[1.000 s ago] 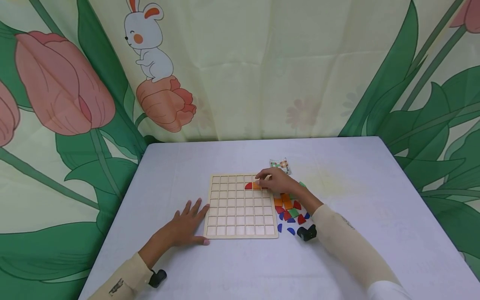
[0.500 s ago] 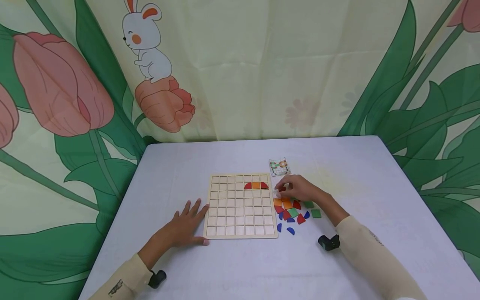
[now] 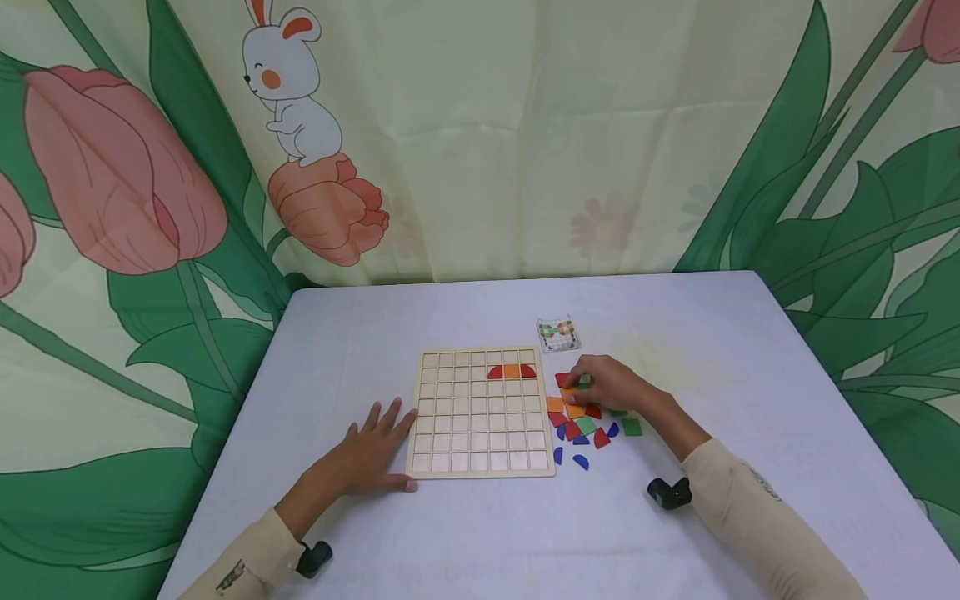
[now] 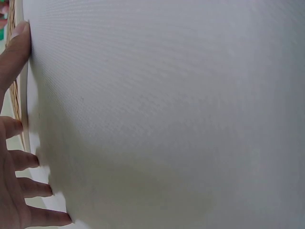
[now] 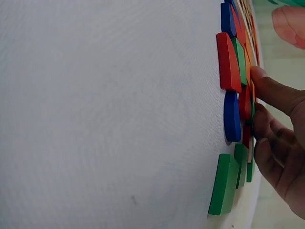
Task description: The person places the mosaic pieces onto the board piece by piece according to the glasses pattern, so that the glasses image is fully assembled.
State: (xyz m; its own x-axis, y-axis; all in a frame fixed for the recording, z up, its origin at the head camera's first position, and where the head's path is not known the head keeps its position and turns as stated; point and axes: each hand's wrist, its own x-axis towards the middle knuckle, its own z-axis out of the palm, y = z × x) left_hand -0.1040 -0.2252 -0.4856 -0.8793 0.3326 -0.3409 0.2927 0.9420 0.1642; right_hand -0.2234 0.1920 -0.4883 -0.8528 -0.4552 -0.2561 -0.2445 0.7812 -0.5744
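A pale wooden grid board (image 3: pixel 480 477) lies on the table, with an orange square (image 3: pixel 512 371) between two red rounded pieces (image 3: pixel 528 372) in one upper row. My left hand (image 3: pixel 375 454) rests spread at its left edge; in the left wrist view the thumb (image 4: pixel 16 45) touches the rim. Right of the board, my right hand (image 3: pixel 606 385) is over the loose pieces, its curled fingers and thumb pinching an orange square (image 3: pixel 569 395) at the pile. In the right wrist view the thumb (image 5: pixel 271 88) and fingertips meet around the orange edge, partly hidden by other pieces.
Loose red, green, orange and blue (image 3: pixel 581 462) pieces lie beside the board's right edge, a green square (image 3: pixel 632 427) outermost. A small pattern card (image 3: pixel 558 334) lies behind them. A printed curtain (image 3: pixel 480 133) hangs behind the white table (image 3: pixel 465 542).
My right hand has put a red rounded piece into the grid beside the orange square, then moved right to the loose pieces. My left hand has stayed at the board's edge.
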